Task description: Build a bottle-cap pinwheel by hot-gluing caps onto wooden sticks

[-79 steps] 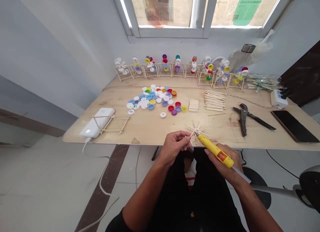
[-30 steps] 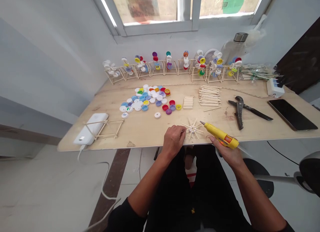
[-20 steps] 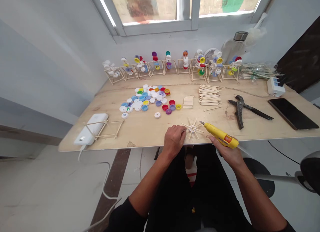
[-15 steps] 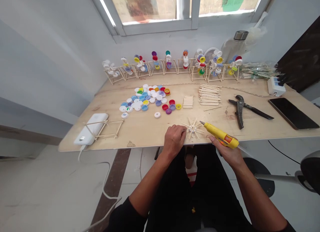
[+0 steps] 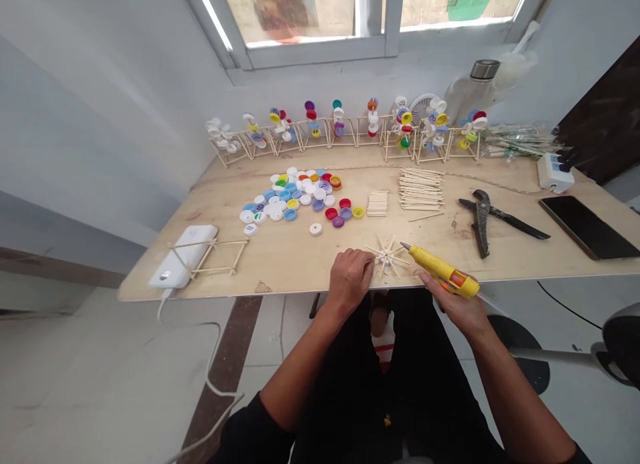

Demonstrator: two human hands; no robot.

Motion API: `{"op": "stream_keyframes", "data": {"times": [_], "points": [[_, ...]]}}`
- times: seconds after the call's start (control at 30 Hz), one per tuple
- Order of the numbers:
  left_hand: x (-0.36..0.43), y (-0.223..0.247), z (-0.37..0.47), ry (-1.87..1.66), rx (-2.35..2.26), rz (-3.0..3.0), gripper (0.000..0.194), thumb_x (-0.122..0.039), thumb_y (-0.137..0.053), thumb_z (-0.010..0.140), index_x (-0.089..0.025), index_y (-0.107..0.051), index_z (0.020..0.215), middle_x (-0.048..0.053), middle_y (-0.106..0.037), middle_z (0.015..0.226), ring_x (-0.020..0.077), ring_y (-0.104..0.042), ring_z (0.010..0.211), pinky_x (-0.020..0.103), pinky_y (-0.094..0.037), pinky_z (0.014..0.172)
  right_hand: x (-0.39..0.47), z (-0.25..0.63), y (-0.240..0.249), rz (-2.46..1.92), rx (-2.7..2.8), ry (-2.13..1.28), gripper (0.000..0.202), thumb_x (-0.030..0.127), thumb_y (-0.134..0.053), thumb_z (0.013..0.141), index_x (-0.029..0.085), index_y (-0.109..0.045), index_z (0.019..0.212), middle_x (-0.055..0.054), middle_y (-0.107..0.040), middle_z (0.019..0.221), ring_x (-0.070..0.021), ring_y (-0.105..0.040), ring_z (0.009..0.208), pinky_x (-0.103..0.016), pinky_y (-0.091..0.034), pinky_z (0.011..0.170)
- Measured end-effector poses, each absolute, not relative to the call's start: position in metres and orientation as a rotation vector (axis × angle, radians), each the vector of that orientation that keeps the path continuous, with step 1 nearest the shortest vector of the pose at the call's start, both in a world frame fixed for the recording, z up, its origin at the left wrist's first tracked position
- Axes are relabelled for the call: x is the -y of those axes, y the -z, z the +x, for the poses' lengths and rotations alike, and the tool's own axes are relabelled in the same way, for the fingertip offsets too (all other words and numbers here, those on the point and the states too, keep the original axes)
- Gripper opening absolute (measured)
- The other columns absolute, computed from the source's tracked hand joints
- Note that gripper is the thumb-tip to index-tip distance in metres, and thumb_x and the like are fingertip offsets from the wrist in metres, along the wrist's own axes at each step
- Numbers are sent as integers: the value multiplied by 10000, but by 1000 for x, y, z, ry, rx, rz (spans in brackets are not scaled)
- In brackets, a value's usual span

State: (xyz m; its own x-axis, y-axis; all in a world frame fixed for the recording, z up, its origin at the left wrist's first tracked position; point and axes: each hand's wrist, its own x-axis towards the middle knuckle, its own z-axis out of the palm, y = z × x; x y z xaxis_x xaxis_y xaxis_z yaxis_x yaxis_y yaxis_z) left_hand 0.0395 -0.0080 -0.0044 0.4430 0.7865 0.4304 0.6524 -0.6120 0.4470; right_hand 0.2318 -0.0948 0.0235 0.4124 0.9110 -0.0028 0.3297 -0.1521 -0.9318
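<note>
A star of thin wooden sticks [image 5: 387, 257] around a small white centre lies near the table's front edge. My left hand [image 5: 350, 277] is closed, its fingertips pinching the end of the star's left stick. In my right hand [image 5: 457, 307] is a yellow glue gun [image 5: 443, 269], its nozzle pointing left, just above the star's right side. Beyond the star are a loose white cap [image 5: 315, 229], a bundle of short sticks [image 5: 377, 203] and a stack of longer sticks [image 5: 421, 189].
Colourful bottle caps [image 5: 285, 197] are piled mid-table. Stick frames with cap wheels [image 5: 339, 132] line the back. Black-handled pliers [image 5: 481, 221] and a phone [image 5: 590, 227] lie right. At left, a stick frame [image 5: 215, 271] leans over a white power bank [image 5: 183, 254].
</note>
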Motion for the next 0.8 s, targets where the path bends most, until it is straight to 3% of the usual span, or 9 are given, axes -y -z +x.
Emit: {"op": "stream_keyframes", "data": {"times": [0.8], "points": [[6,7,38,-882,-1251,2553,215,-210,-429,895,-206,-638,845,50,-613,750,180,-524,729,317,-383,686,95,233,-18,-1728,1136,-694,337,463,-677,700,155,-711,833,-67,-719,783,-226,-668,715,-306,-552,623]]}}
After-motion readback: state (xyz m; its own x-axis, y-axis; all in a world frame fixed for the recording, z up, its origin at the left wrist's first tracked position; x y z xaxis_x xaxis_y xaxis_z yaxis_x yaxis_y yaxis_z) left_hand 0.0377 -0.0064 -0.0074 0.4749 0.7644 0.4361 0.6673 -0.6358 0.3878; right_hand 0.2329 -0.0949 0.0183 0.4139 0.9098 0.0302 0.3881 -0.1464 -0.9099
